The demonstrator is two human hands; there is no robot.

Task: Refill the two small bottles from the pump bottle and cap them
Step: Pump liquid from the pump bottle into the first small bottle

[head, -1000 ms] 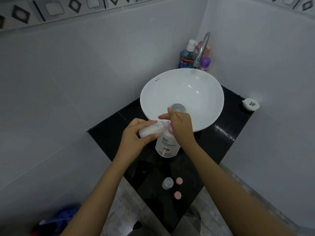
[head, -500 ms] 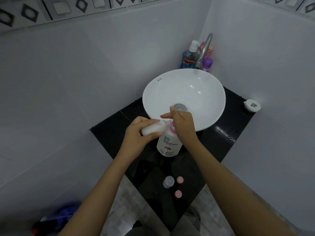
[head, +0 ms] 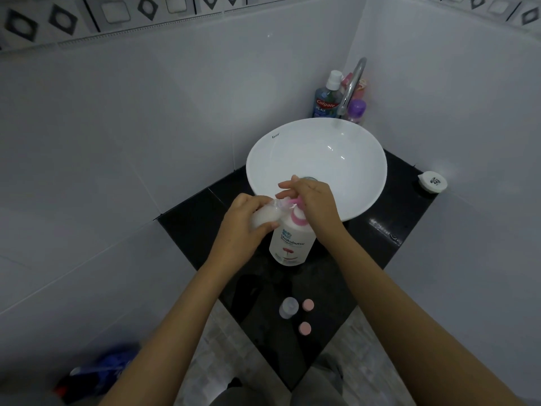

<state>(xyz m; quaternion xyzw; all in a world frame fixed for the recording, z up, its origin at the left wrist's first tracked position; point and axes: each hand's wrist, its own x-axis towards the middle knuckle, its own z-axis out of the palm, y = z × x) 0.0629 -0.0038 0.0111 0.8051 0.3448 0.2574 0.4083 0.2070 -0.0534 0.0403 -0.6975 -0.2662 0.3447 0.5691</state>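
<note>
A white pump bottle (head: pixel 291 244) with a pink collar stands on the black counter (head: pixel 193 227) in front of the basin. My left hand (head: pixel 243 227) holds a small clear bottle (head: pixel 265 216) partly filled with white liquid, tilted with its mouth at the pump spout. My right hand (head: pixel 314 200) rests on top of the pink pump head, fingers spread. The second small bottle (head: pixel 288 307) stands uncapped near the counter's front corner, with two pink caps (head: pixel 308 304) (head: pixel 304 328) beside it.
A white basin (head: pixel 322 159) with a chrome tap (head: pixel 351 86) fills the back of the counter. A mouthwash bottle (head: pixel 325 101) and a purple-capped bottle (head: pixel 356 109) stand behind it. A round white container (head: pixel 432 180) sits at the right corner. Tiled walls close in on both sides.
The pump head has risen, showing more of the pink collar under my right hand. The small bottle stays at the spout. The view shifted slightly.
</note>
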